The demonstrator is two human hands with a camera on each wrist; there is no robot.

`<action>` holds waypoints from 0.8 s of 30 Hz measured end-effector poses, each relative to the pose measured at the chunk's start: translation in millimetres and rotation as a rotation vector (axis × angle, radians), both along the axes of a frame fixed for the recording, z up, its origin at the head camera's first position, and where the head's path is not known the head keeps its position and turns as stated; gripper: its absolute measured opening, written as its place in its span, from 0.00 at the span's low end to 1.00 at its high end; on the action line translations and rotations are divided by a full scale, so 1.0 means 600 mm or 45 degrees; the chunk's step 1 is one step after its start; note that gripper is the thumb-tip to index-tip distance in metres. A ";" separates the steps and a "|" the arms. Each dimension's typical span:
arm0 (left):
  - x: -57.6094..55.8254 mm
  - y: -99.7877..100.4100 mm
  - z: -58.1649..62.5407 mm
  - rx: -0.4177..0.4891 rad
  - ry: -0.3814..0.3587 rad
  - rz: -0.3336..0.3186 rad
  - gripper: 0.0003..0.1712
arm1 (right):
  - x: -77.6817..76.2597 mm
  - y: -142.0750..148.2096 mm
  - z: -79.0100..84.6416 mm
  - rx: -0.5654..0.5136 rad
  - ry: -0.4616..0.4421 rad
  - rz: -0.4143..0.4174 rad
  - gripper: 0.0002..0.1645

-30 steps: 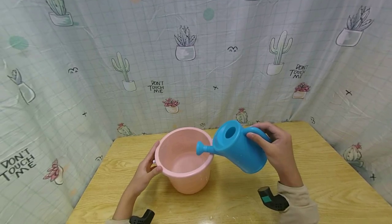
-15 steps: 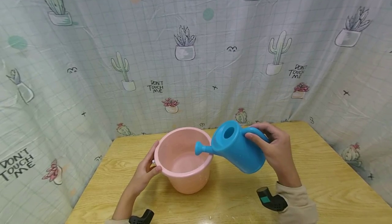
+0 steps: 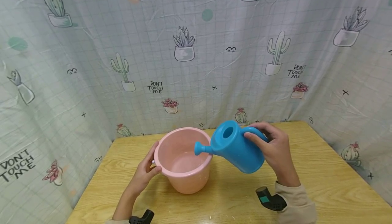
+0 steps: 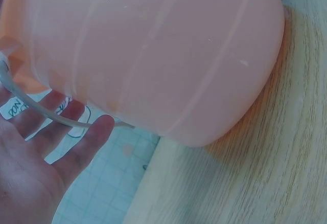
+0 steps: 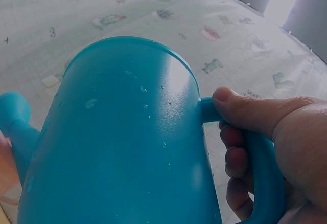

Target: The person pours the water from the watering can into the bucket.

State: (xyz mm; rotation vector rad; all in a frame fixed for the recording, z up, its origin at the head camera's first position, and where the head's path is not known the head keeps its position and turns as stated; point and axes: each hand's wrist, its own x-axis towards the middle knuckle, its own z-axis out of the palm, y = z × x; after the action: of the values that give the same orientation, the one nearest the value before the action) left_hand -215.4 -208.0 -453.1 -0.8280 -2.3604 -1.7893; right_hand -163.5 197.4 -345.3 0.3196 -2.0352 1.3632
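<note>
A pink plastic bucket (image 3: 190, 181) stands upright on the wooden table. My left hand (image 3: 143, 174) rests against its left side, with the thumb near the rim. In the left wrist view, the fingers (image 4: 87, 144) are spread and fairly straight beside the bucket's thin pale handle (image 4: 46, 112). My right hand (image 3: 275, 147) grips the handle of a blue watering can (image 3: 242, 152), thumb on top and fingers wrapped beneath. The can is tilted left, its spout head (image 3: 199, 148) above the bucket's opening. Droplets cling to the can's wall in the right wrist view. Any stream from the spout cannot be made out.
The wooden table (image 3: 324, 183) extends around the bucket, with small wet-looking specks near its front. A cactus-print curtain (image 3: 196, 70) encloses the back and both sides. Each forearm carries a black wrist camera (image 3: 271, 199).
The watering can and my right hand have drifted very slightly left, along with a small shift of the whole view. My left hand and the bucket keep the same arrangement.
</note>
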 end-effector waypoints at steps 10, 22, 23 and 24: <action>-0.001 -0.002 -0.003 -0.016 0.001 0.002 0.44 | -0.003 0.002 -0.001 0.004 -0.014 -0.001 0.12; -0.002 -0.002 -0.004 -0.022 0.001 0.024 0.44 | 0.000 0.000 0.000 -0.017 -0.002 0.001 0.12; -0.002 -0.002 -0.005 -0.022 0.008 0.018 0.44 | 0.000 0.000 0.000 -0.016 -0.001 0.000 0.12; -0.003 -0.003 -0.005 -0.023 0.009 0.015 0.44 | 0.000 0.000 0.000 -0.015 -0.001 -0.001 0.12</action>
State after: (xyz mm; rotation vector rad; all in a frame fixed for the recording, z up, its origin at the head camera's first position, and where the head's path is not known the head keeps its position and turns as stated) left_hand -217.1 -209.5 -456.2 -0.8188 -2.3754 -1.7609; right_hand -163.6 197.1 -345.3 0.3131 -2.0268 1.3746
